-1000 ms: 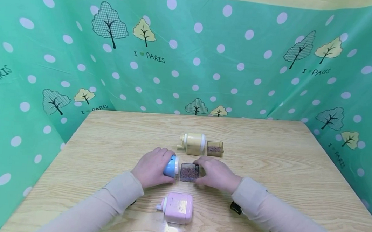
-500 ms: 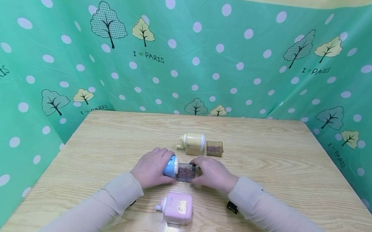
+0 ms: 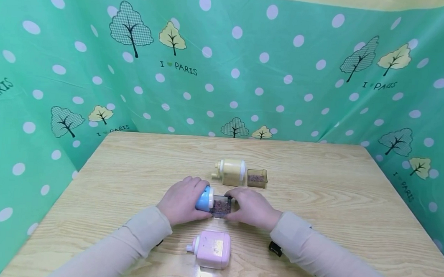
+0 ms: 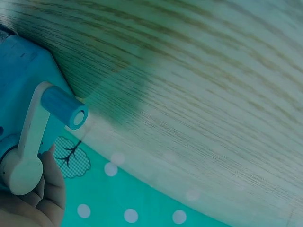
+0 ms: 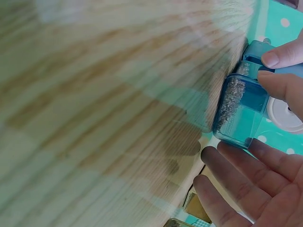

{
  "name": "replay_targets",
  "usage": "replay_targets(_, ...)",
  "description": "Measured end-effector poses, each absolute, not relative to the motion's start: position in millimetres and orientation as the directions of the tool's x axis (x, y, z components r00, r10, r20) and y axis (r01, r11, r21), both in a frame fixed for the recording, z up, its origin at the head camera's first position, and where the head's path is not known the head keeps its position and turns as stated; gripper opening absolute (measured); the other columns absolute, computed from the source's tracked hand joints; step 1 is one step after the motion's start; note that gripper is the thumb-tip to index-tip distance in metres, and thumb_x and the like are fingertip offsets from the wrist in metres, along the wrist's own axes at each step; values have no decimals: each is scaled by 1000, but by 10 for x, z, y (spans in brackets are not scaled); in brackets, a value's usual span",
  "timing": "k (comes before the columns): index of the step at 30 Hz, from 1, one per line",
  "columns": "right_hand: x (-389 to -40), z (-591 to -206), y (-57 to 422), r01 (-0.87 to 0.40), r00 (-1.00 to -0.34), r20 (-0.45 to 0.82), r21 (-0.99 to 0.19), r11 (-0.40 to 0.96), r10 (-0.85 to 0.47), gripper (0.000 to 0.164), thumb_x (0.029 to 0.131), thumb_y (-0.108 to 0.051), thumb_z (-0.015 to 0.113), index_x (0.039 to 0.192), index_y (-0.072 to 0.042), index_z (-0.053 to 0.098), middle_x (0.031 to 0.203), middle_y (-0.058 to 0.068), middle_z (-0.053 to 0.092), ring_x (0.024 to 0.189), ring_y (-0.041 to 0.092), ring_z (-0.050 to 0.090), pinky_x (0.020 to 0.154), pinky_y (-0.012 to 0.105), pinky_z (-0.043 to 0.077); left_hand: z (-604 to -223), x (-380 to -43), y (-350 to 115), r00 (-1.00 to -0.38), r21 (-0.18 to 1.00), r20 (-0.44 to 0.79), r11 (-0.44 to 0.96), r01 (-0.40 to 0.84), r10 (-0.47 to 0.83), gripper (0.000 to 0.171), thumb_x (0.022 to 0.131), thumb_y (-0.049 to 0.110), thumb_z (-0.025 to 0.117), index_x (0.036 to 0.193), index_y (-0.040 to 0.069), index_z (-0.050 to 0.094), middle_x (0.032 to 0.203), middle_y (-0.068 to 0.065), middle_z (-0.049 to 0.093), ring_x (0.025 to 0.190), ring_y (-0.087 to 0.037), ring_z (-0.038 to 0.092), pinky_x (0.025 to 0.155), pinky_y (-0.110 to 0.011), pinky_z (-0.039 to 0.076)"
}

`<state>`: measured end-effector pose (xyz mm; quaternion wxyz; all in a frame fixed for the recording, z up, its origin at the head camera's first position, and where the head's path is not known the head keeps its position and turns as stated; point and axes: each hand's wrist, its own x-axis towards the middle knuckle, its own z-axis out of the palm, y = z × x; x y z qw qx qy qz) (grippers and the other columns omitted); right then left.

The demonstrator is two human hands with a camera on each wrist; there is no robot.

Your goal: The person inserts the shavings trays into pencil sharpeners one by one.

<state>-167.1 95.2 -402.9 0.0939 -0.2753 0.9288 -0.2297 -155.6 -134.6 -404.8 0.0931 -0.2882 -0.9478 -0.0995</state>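
Observation:
My left hand (image 3: pixel 182 201) grips a blue crank pencil sharpener (image 3: pixel 204 199) in the middle of the table. In the left wrist view its white crank arm (image 4: pixel 34 127) with a blue knob faces the camera, fingers curled below. My right hand (image 3: pixel 255 209) holds a clear, dark-tinted shavings drawer (image 3: pixel 221 206) by its right end, thumb on one side and fingertips on the other. Shavings lie inside the drawer (image 5: pixel 232 101). The drawer's left end is right at the sharpener's open lower side, partly under its white rim; the left fingers hide some of the sharpener.
Behind the hands stands a yellow pencil sharpener (image 3: pixel 232 172), with its amber drawer (image 3: pixel 256 179) of shavings just to the right. A pink pencil sharpener (image 3: pixel 212 249) stands in front of the hands. A green dotted cloth (image 3: pixel 232 89) hangs around the wooden table (image 3: pixel 318 177).
My right hand has moved left with the shavings drawer, closing the gap to the blue sharpener, and its left end now slips under it. My left hand has stayed in place.

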Motion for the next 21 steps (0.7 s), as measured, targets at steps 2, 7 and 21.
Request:
replay_targets(2,-1675,-4031,947,-472,-829,-46,-477,741,-557,69,73,-35,83,131,-1,65,127,14,69,115,32,64,100,48,49,-4046,-1556,-1346,-817,134,232,815,564,528,74,68,56,81,119,6,63,102,-5,64,85,-19,55,72,-36,53)
replay_targets(7,-1674,-4035,933,-486,-823,-38,-470,737,-567,71,74,-36,83,132,-1,65,129,14,68,118,32,63,103,47,48,-4038,-1551,-1349,-819,138,222,814,564,529,75,68,56,81,120,6,63,102,-6,64,86,-19,55,73,-36,53)
replay_targets(21,-1678,-4043,916,-495,-815,-21,-494,714,-579,68,74,-35,83,130,0,66,127,15,69,116,32,63,102,46,48,-4030,-1549,-1353,-821,161,214,809,565,530,76,68,56,81,121,5,63,102,-7,64,86,-21,55,74,-37,54)
